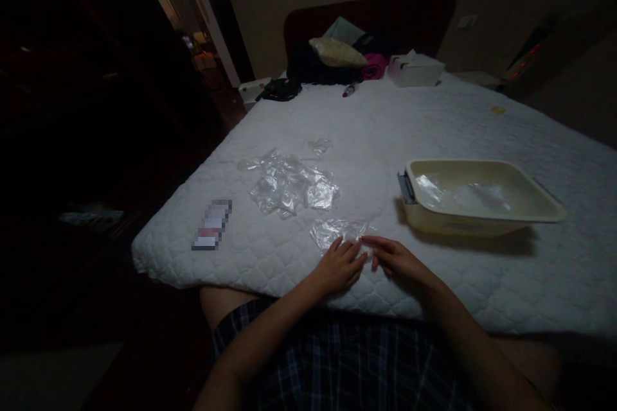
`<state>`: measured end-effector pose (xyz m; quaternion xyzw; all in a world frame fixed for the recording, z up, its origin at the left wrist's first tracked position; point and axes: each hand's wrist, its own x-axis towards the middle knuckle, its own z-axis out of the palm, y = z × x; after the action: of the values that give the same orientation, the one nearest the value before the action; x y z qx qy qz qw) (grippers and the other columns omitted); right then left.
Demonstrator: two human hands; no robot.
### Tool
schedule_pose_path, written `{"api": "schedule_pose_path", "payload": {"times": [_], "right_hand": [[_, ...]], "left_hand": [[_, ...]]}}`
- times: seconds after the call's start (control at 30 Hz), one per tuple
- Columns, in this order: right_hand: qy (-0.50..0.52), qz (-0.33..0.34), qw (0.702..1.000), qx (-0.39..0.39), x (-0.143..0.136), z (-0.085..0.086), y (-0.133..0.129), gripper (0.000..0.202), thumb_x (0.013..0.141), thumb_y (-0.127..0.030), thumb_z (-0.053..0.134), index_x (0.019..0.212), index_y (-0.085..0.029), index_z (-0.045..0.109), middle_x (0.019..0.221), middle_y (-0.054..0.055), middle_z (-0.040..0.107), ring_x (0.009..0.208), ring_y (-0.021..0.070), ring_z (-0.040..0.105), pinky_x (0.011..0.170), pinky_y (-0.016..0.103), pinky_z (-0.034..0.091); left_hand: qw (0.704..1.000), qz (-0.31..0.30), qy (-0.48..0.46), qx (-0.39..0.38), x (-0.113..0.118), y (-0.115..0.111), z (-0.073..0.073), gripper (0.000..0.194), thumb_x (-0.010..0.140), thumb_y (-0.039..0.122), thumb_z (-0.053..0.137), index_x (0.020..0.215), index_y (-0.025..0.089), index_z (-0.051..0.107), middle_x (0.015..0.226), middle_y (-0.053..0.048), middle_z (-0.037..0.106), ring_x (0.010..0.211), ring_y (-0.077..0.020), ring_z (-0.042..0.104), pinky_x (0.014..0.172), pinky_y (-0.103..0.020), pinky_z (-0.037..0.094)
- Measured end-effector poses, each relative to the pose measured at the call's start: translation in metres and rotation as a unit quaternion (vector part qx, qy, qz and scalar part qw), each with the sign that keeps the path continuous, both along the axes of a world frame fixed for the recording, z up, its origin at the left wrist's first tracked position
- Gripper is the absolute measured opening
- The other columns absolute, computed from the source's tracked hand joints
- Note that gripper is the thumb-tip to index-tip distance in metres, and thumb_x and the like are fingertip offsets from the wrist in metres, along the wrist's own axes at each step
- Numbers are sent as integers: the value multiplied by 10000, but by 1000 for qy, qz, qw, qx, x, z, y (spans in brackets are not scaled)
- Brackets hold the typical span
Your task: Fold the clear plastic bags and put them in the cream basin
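Observation:
Near the front edge of the bed, a crinkled clear plastic bag (332,230) lies on the white quilted cover. My left hand (341,266) rests over its near side, fingers apart and pointing forward. Just to the right, my right hand (394,259) has its fingertips drawn together at the bag's right corner, pinching the plastic. The fingertips of both hands almost meet there. Beyond them, a heap of similar clear plastic bags (284,183) is spread flat, with one small piece (320,145) apart behind it.
A cream plastic bin (486,217) with a grey latch stands at the right, holding some clear plastic. A phone-like pixelated item (212,225) lies at the left. Toward the headboard (434,13) are a white box (415,72), a pillow (337,52) and dark cloth items.

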<state>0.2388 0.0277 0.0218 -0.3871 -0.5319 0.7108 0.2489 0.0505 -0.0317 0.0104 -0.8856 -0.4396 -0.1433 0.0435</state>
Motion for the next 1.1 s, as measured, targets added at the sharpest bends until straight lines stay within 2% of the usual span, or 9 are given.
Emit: {"api": "schedule_pose_path", "payload": {"times": [0.07, 0.13, 0.27, 0.43, 0.57, 0.83, 0.93, 1.0, 1.1], "right_hand": [[-18, -6, 999, 40, -4, -5, -2, 420, 774, -362, 548, 1156, -188, 552, 661, 17, 633, 440, 78, 454, 401, 198, 333], [-29, -17, 995, 96, -7, -8, -5, 373, 774, -345, 548, 1115, -198, 584, 855, 51, 661, 519, 91, 509, 483, 231, 422], [-47, -20, 981, 189, -11, -9, -10, 360, 777, -346, 533, 1109, -220, 589, 1151, 79, 582, 638, 126, 566, 620, 324, 507], [-73, -29, 972, 221, -10, -10, -12, 373, 765, -322, 530, 1121, -223, 586, 1161, 86, 577, 670, 144, 586, 637, 353, 523], [-72, -25, 971, 227, -10, -11, -12, 387, 750, -313, 543, 1126, -231, 586, 1172, 86, 570, 761, 176, 596, 631, 351, 531], [-80, -11, 971, 224, -8, -2, -14, 389, 770, -320, 534, 1146, -229, 574, 1194, 87, 558, 915, 229, 591, 671, 369, 538], [-117, -8, 953, 279, -6, -2, -11, 380, 789, -317, 520, 1156, -231, 567, 1185, 79, 570, 977, 240, 577, 811, 431, 496], [-142, -11, 932, 332, -6, -2, -10, 362, 793, -303, 521, 1146, -246, 577, 1187, 62, 574, 1060, 243, 540, 939, 464, 406], [-150, 17, 915, 374, -7, -3, -9, 367, 808, -273, 496, 1170, -272, 556, 1228, 39, 548, 1134, 229, 493, 1007, 458, 335]], "left_hand": [[1000, 1, 0, -2, 0, 0, 0, 384, 852, 305, 423, 1216, 181, 428, 1243, -110, 491, 1181, -230, 404, 1028, -464, 252], [1000, 0, -3, -2, 0, 0, 1, 394, 853, 301, 418, 1228, 180, 417, 1264, -113, 476, 1195, -230, 393, 1028, -466, 253], [999, -14, -23, 20, -3, 0, -1, 386, 851, 291, 408, 1212, 157, 436, 1278, -119, 470, 1234, -236, 358, 1034, -469, 253], [995, -26, -51, 77, -10, -3, -11, 281, 854, 247, 416, 1104, 164, 516, 1143, -106, 572, 1170, -222, 435, 993, -448, 328], [993, -17, -36, 107, -12, -6, -16, 287, 866, 193, 397, 1138, 184, 489, 1185, -110, 548, 1155, -229, 449, 947, -448, 374], [999, 28, -24, 21, -5, -4, -4, 376, 822, 265, 439, 1174, 132, 459, 1238, -145, 494, 1138, -274, 445, 909, -437, 389], [999, 25, -37, 23, -6, -4, -5, 362, 819, 249, 436, 1162, 137, 461, 1217, -149, 506, 1115, -263, 463, 895, -424, 398], [996, 35, -61, 46, -6, -4, -8, 367, 829, 242, 414, 1179, 135, 441, 1234, -167, 486, 1093, -257, 480, 864, -415, 418], [994, 42, -75, 64, -5, -4, -10, 411, 844, 234, 378, 1243, 138, 378, 1294, -179, 428, 1108, -254, 470, 852, -415, 424]]}}
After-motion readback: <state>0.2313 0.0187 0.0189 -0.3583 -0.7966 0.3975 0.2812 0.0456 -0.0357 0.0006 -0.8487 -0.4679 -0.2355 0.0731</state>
